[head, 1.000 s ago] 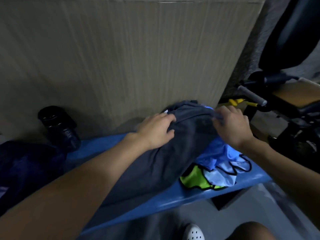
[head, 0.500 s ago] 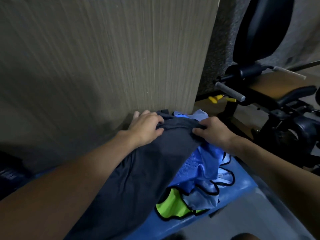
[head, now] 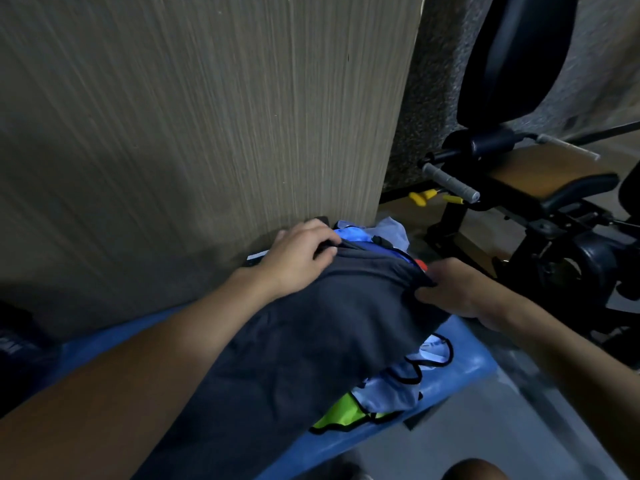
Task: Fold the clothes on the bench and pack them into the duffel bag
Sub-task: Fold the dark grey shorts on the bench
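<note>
On the blue bench (head: pixel 464 358) the dark garment (head: pixel 329 334) lies over the blue and green clothes (head: pixel 398 386), your left hand (head: pixel 298 258) and right hand (head: pixel 450 289) gripping its top edge; lift fast and you'll likely drag those off the bench.

Matt dark cloth garment (head: pixel 322 341) on smooth blue bench (head: pixel 464 362), wood-grain panel (head: pixel 207 116) behind.

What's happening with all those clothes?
A person grips the far edge of a dark grey garment with the left hand and the right hand. It lies over a heap of blue and yellow-green clothes on the blue bench. Nothing looks folded yet.
</note>
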Motion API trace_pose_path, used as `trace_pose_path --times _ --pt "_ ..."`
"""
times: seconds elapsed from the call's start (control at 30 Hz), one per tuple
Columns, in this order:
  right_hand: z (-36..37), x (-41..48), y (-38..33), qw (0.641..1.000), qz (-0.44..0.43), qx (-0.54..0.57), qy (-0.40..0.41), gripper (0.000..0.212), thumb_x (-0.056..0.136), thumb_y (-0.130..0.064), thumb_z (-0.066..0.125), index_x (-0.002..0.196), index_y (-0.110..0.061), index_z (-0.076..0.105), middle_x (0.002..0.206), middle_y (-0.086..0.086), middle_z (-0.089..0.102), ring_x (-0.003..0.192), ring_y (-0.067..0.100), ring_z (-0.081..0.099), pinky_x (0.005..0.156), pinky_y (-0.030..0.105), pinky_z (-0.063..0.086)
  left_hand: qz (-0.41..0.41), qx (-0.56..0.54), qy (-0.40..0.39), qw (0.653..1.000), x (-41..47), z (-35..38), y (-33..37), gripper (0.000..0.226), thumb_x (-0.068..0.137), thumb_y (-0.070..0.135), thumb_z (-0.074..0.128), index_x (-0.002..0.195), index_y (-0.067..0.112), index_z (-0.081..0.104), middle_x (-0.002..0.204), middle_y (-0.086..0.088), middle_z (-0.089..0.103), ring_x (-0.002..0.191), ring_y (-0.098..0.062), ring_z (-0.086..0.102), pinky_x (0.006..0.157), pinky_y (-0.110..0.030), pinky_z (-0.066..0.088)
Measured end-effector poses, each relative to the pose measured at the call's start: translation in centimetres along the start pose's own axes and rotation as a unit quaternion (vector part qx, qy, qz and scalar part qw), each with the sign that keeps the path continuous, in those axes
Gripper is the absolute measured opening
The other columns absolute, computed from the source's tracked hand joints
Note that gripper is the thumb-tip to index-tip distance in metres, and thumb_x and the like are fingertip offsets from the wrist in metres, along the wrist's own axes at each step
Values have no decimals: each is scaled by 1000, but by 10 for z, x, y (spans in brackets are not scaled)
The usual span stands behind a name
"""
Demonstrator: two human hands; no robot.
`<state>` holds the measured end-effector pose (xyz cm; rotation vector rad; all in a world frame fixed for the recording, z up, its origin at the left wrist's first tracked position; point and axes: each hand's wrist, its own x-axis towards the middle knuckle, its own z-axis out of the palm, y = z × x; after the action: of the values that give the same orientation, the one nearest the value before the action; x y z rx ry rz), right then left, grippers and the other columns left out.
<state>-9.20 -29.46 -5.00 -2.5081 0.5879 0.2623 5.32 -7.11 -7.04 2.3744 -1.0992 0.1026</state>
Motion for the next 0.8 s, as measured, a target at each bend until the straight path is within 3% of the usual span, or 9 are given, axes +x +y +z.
trace_pose_path --times 0.1,0.23,0.37,0.43,0.53,0.63,0.67,0.73,0.8 --pt "4 8 -16 998 -24 23 47 22 81 -28 70 97 -21 56 95 3 60 86 23 59 70 29 47 -49 -26 27 998 -5 -5 -20 32 94 24 57 125 18 64 127 4 60 118 -19 58 101 -50 46" --pt "12 19 -43 975 -156 5 161 21 84 -32 64 105 -26 61 105 -1 61 108 27 55 94 46 45 -128 -19 -15 992 -9 -10 -42 40 95 26 64 133 14 61 132 1 61 120 -19 58 107 -42 44" --pt "19 37 -69 975 -192 -4 116 40 90 -35 63 128 -25 58 118 -3 64 116 21 56 103 44 39 -155 -59 -41 985 -13 -7 -52 31 95 22 67 124 12 67 122 3 66 117 -13 60 99 -21 42" --pt "25 51 -78 980 -175 -21 95 42 91 -40 62 129 -24 57 118 -3 65 116 21 56 105 45 37 -149 -79 -13 986 -13 -6 -55 13 94 17 67 105 14 74 103 5 70 102 -12 64 94 -27 50" --pt "28 68 -88 985 -147 -29 89 38 88 -45 64 121 -25 62 114 -2 67 114 21 58 106 45 35 -121 -79 24 989 -9 -8 -56 13 95 15 63 87 23 69 90 8 67 91 -12 63 89 -39 54" --pt "30 76 -95 982 -166 -31 79 10 89 -37 64 92 -27 66 99 -4 69 103 18 59 101 41 38 -85 -73 51 992 -4 -14 -56 18 97 21 56 85 34 56 86 9 66 83 -16 63 78 -45 55" --pt "29 78 -96 982 -163 -23 89 9 90 -34 62 85 -27 63 94 -2 68 99 18 60 96 37 41 -80 -74 52 993 -3 -15 -57 17 97 21 55 86 34 53 86 9 66 82 -17 63 77 -46 54" --pt "27 87 -93 983 -139 9 116 15 86 -35 56 74 -27 58 83 0 65 90 24 62 81 34 48 -80 -69 37 994 0 -16 -59 13 97 21 57 95 34 56 95 8 68 89 -16 64 83 -44 54" --pt "24 93 -91 985 -116 42 119 10 82 -33 55 73 -29 56 80 -5 61 88 24 61 76 31 49 -107 -67 -6 992 -1 -14 -64 25 97 22 60 122 24 58 122 4 65 114 -15 60 100 -37 49"
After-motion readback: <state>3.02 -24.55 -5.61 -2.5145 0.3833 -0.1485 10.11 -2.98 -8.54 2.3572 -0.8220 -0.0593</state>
